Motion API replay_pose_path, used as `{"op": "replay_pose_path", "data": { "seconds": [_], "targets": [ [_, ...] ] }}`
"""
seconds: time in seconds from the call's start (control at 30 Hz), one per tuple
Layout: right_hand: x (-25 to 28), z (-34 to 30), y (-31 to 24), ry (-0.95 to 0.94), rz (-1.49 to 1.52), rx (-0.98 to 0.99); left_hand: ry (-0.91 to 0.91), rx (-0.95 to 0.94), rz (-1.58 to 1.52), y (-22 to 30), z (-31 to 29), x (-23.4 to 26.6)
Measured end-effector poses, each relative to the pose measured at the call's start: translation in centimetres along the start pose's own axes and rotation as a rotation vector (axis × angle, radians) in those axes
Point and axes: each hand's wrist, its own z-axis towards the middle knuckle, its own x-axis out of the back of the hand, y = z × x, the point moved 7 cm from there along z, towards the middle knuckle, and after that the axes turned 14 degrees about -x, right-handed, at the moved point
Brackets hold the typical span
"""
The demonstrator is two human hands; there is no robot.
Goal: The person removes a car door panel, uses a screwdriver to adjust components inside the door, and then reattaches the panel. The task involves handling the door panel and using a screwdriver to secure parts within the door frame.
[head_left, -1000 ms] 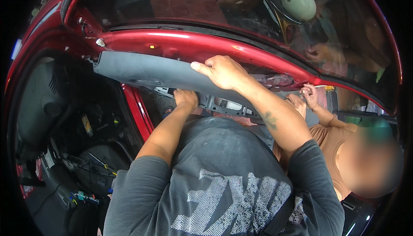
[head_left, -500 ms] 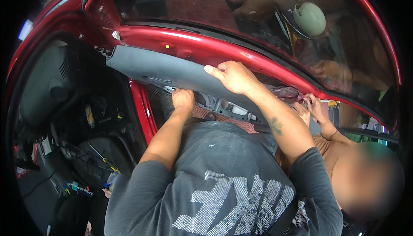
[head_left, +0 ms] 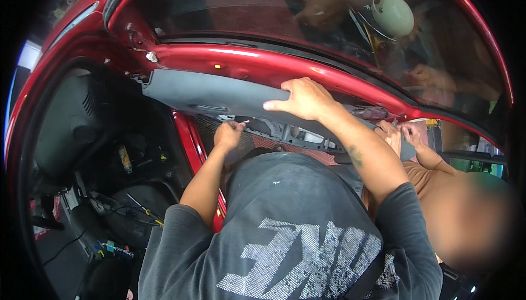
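Observation:
A dark grey car door trim panel (head_left: 181, 89) lies along the inner side of the red door (head_left: 274, 59). My right hand (head_left: 307, 100) grips the panel's upper edge, its thumb down on the panel's face and its fingers over the top. Below the panel, my left hand (head_left: 227, 135) is closed in a pinch on a small thin white piece (head_left: 245, 121), too small to name. The panel's inner side, with white and grey parts (head_left: 307, 136), shows between my hands and my shirt.
At the right a co-worker's hands (head_left: 399, 136) work at the door's other end. Left of me is the car's cabin with the dashboard (head_left: 71, 119) and a yellow-handled screwdriver (head_left: 143, 209). The door's window glass (head_left: 246, 10) reflects a pale helmet. Red flooring (head_left: 268, 145) shows below.
My left hand has drawn slightly down from the panel's lower edge, and a small white piece now shows in its fingers. My right thumb has slid lower on the panel's face.

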Motion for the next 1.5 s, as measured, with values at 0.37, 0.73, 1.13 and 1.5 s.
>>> {"op": "replay_pose_path", "data": {
  "seconds": [0.37,0.73,1.13,1.5],
  "targets": [
    [0.6,-1.1,-0.4,-0.038,-0.081,0.009,-0.028,0.158,-0.509,3.6,-0.9,2.3],
    [0.2,-4.4,0.2,0.094,-0.075,-0.109,-0.17,0.406,-0.643,-0.4,1.9,0.5],
    [-0.6,-3.7,0.4,0.057,-0.092,-0.077,-0.237,0.465,-0.718,1.8,0.2,1.1],
    [4.0,-10.3,-1.3,0.802,0.207,0.274,-0.243,0.373,-0.892,-0.2,2.0,0.3]
  ]
}}
